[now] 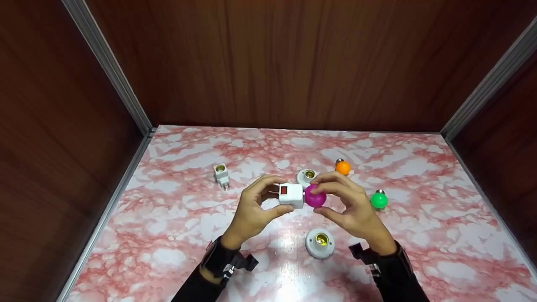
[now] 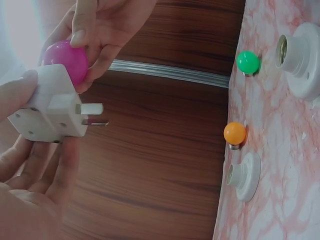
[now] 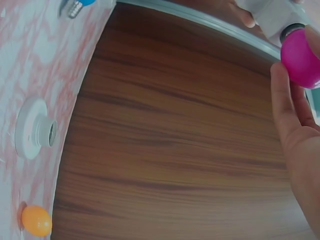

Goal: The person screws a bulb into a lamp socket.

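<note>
My left grip [image 1: 251, 211] pinches the white adapter [image 1: 293, 199] between thumb and fingers, by its sides, which I judge leaves its socket end uncovered toward the right while its prongs [image 2: 91, 108] point away into the gap of that hand. My right grip [image 1: 357, 206] pinches the magenta bulb [image 1: 316, 199] round its globe, fingertips on one side and thumb on the other, its dark collar meeting the socket; how far in it sits, I cannot tell. I have both up over the middle of the surface [image 1: 168, 256], presumably because the two pieces are easier to line up in the air. Toward its front edge, right of the middle, one round lamp holder [image 1: 312, 248] stands with its socket facing up; another lamp holder [image 1: 303, 178] sits beyond my hands. The orange bulb [image 1: 343, 168] lies nearer the far edge, the green bulb [image 1: 379, 200] nearer the right edge, and a second adapter [image 1: 221, 175] toward the left edge. A blue bulb [image 3: 87, 2] only just shows in the right wrist view. The surface is marbled pink and white, with glare before me; brown wood-grain panels [image 1: 285, 63] wall it in, metal strips [image 1: 110, 63] running up the corners.
</note>
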Tool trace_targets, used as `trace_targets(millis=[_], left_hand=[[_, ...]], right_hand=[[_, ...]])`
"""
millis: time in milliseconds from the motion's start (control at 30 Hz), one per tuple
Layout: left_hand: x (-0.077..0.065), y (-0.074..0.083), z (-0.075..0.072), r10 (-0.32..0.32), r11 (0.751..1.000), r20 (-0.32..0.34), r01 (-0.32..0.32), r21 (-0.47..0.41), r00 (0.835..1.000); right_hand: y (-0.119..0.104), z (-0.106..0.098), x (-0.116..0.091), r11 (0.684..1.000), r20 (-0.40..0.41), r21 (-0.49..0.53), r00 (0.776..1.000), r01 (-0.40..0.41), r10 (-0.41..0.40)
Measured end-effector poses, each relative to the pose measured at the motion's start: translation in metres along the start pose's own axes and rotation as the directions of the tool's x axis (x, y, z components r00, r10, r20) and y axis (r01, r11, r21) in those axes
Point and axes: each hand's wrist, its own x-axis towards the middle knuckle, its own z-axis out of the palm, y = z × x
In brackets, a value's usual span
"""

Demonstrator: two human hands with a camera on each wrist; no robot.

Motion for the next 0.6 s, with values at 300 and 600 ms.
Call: trace_targets(millis=[300, 600], left_hand=[[0.0, -0.003, -0.002, -0.187, 0.982, 0.074, 0.187, 0.006, 0.98], [0.001, -0.011, -0.005, -0.264, 0.964, 0.146, 0.265, 0.013, 0.953]], right_hand=[[0.004, -0.004, -0.003, 0.997, 0.039, -0.067, 0.998, -0.04, 0.043], [0.01, -0.01, -0.007, 0.985, 0.093, -0.116, 0.986, -0.125, 0.136]])
